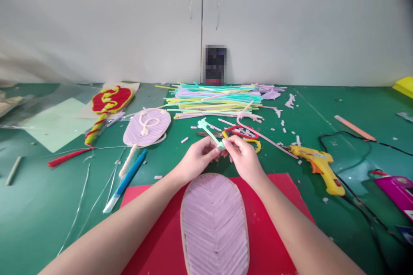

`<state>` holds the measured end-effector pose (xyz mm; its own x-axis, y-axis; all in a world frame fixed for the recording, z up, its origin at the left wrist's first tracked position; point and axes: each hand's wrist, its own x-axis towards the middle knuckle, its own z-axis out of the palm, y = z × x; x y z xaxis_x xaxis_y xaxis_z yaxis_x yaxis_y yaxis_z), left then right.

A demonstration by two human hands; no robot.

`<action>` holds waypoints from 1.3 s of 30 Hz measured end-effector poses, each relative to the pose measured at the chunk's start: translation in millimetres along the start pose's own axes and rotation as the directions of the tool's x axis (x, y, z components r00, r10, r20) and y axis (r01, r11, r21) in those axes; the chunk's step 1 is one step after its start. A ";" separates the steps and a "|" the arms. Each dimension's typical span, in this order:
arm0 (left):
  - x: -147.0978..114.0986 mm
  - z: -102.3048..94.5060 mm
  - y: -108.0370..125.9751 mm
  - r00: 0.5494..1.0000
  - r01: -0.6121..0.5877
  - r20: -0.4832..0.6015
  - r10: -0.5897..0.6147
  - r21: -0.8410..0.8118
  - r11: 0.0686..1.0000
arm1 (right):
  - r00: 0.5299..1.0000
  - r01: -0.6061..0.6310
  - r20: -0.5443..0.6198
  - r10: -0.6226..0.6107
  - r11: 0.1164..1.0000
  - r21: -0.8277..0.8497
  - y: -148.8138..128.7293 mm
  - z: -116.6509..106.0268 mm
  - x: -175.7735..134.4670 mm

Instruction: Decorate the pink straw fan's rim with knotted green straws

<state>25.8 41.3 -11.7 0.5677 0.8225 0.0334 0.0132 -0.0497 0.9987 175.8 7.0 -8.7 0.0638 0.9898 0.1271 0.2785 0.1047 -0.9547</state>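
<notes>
Mint-green strip (212, 135) held above a green tabletop (358, 105), pale panels (290, 21) behind.

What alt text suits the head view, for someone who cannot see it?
A person's left hand and right hand hold a mint-green pipe-cleaner piece beyond a lilac oval panel on a red board. Farther back lie scissors and piled pastel pipe cleaners; a red-and-yellow fan and a lilac fan lie left, a yellow glue gun right.

Mint-green strip (212, 134) in left hand (200, 157) and right hand (241, 154); lilac oval panel (215, 223) on red board (262, 234)
</notes>
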 end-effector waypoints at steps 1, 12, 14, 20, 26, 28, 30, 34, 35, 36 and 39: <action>0.0 0.0 -0.1 1.000 0.002 -0.007 -0.002 0.003 1.000 | 1.000 -0.008 0.002 0.008 1.000 0.005 -0.5 0.1 -0.1; 2.9 -4.0 -2.4 0.996 -0.016 -0.091 0.009 -0.077 0.997 | 0.998 0.020 0.049 -0.025 0.995 0.102 3.6 1.5 -1.4; 3.2 -3.9 -2.9 0.996 -0.014 -0.088 0.007 -0.083 0.996 | 0.999 0.008 0.043 -0.012 0.995 0.103 2.6 1.9 -1.3; 2.4 -4.2 -3.8 0.996 -0.035 -0.089 0.031 -0.042 0.998 | 0.999 -0.037 0.038 0.032 0.990 0.133 -0.1 2.1 -1.2; 0.4 -3.8 -2.6 0.994 -0.028 -0.104 0.030 0.019 0.999 | 0.995 -0.092 0.055 0.084 0.982 0.164 -4.1 0.8 -2.0; 0.4 -3.3 -2.0 0.993 -0.028 -0.110 0.033 0.039 0.999 | 0.993 -0.113 0.063 0.103 0.975 0.191 -5.3 0.8 -2.0; 0.5 -2.5 -1.4 0.993 -0.033 -0.107 0.039 0.053 0.998 | 0.991 -0.127 0.063 0.116 0.969 0.214 -5.2 1.1 -1.7; 0.3 -0.8 -1.0 0.995 -0.052 -0.077 0.055 0.037 0.998 | 0.991 -0.128 0.062 0.116 0.959 0.252 -2.6 1.1 -0.5; 0.2 -0.6 -1.1 0.995 -0.060 -0.083 0.062 0.031 0.998 | 0.991 -0.126 0.064 0.114 0.957 0.260 -2.3 1.0 -0.3; 0.2 -0.5 -1.4 0.993 -0.066 -0.099 0.068 0.027 0.997 | 0.991 -0.128 0.068 0.114 0.957 0.261 -2.3 0.9 -0.4; 0.7 -0.8 -2.3 0.982 -0.073 -0.172 0.077 0.027 0.997 | 0.988 -0.140 0.093 0.121 0.962 0.234 -3.9 1.0 -1.0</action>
<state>25.5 42.5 -14.0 0.4170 0.9015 0.1161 -0.0058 -0.1251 0.9921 173.7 5.7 -5.4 0.0073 0.9999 -0.0147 0.0346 -0.0149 -0.9993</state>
